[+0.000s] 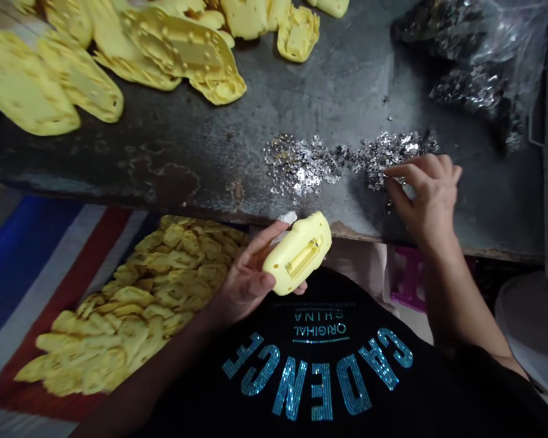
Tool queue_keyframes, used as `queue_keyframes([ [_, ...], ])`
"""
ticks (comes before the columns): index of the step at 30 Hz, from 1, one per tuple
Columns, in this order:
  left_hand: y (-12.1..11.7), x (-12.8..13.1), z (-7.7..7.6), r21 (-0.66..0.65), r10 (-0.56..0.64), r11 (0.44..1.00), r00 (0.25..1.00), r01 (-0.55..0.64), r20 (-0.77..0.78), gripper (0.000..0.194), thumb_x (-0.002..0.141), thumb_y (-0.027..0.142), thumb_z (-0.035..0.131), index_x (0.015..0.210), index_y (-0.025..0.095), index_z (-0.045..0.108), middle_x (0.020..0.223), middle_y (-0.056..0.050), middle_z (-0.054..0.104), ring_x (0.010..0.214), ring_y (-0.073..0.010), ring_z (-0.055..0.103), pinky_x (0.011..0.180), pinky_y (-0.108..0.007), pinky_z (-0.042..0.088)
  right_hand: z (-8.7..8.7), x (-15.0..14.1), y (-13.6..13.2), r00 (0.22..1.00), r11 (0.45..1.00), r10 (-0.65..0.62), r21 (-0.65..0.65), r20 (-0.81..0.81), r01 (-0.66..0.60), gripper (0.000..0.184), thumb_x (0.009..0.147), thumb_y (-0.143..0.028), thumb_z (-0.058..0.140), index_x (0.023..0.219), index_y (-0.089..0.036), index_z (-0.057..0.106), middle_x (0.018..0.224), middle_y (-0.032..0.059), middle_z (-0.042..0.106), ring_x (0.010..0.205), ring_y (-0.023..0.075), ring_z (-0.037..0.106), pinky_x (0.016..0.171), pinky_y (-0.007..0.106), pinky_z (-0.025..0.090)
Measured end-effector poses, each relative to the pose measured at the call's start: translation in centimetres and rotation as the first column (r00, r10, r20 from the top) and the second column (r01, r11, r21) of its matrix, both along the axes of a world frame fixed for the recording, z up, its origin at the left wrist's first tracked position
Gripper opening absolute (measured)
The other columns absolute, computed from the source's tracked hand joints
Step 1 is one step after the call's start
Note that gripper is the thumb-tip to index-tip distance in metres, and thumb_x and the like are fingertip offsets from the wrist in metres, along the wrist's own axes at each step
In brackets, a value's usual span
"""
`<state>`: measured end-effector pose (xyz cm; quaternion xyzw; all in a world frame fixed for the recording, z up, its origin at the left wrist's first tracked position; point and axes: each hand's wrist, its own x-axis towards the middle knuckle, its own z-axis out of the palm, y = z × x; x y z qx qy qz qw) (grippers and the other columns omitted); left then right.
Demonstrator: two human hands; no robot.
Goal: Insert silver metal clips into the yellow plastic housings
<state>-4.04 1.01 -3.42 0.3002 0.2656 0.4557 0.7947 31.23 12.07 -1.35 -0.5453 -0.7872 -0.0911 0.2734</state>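
My left hand [251, 274] grips a yellow plastic shell [298, 252] just off the table's near edge. A long slot with small metal pieces at its ends faces up on the shell. White wrapping covers the tip of a finger on this hand. Over at the right, my right hand [427, 191] has thumb and forefinger pinched at the edge of a pile of small shiny metal pieces [388, 152]. What sits between those fingertips is too small to make out. A second pile of metal pieces [301, 164] lies to its left.
Yellow shells [182, 48] are heaped along the table's far left. A clear plastic bag [484, 55] of metal pieces stands at the back right. Below the left edge, a striped sack [64, 298] holds many yellow parts [164, 280]. Under the table shows a pink stool [408, 280].
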Motion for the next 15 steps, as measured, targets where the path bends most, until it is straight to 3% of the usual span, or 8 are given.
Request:
queue_keyframes([
  [3,0.1,0.0,-0.4,0.027,-0.003,1.000,0.999,0.002,0.032,0.063,0.100,0.041,0.091,0.162,0.044,0.077,0.151,-0.007,0.086,0.093,-0.0259,0.092,0.079,-0.037,0.081,-0.2,-3.3,2.2,0.989,0.983,0.138,-0.130,0.049,-0.131,0.016,0.113,-0.030,0.073,0.125,-0.033,0.084,0.120,0.0077,0.082,0.115,0.0352,0.068,0.096,0.057,0.049],
  [6,-0.1,-0.1,-0.4,0.063,0.022,0.998,0.999,-0.024,0.023,0.062,0.101,0.046,0.091,0.162,0.043,0.077,0.157,-0.009,0.083,0.106,-0.0304,0.092,0.078,-0.036,0.080,-0.6,-5.1,3.0,0.979,0.957,0.182,-0.243,0.089,-0.156,0.019,0.115,-0.031,0.069,0.128,-0.031,0.084,0.125,0.0087,0.080,0.123,0.0362,0.066,0.103,0.058,0.047],
  [11,-0.2,-0.6,-0.3,0.052,0.049,0.997,0.998,-0.050,0.025,0.059,0.104,0.048,0.091,0.161,0.039,0.078,0.154,-0.010,0.084,0.107,-0.0313,0.091,0.079,-0.037,0.081,-0.2,-2.6,-0.8,0.974,0.959,0.214,-0.206,0.070,-0.195,0.016,0.117,-0.038,0.071,0.122,-0.032,0.085,0.119,0.0066,0.081,0.113,0.0310,0.066,0.096,0.050,0.043],
  [15,0.0,-0.3,-0.5,0.048,0.057,0.997,0.997,-0.059,0.047,0.060,0.105,0.051,0.088,0.162,0.035,0.078,0.161,-0.011,0.080,0.115,-0.0332,0.090,0.077,-0.036,0.081,0.4,-1.2,-3.8,0.990,0.979,0.134,-0.148,-0.049,-0.140,0.008,0.113,-0.035,0.079,0.115,-0.029,0.085,0.114,0.0053,0.085,0.107,0.0283,0.071,0.091,0.046,0.042],
])
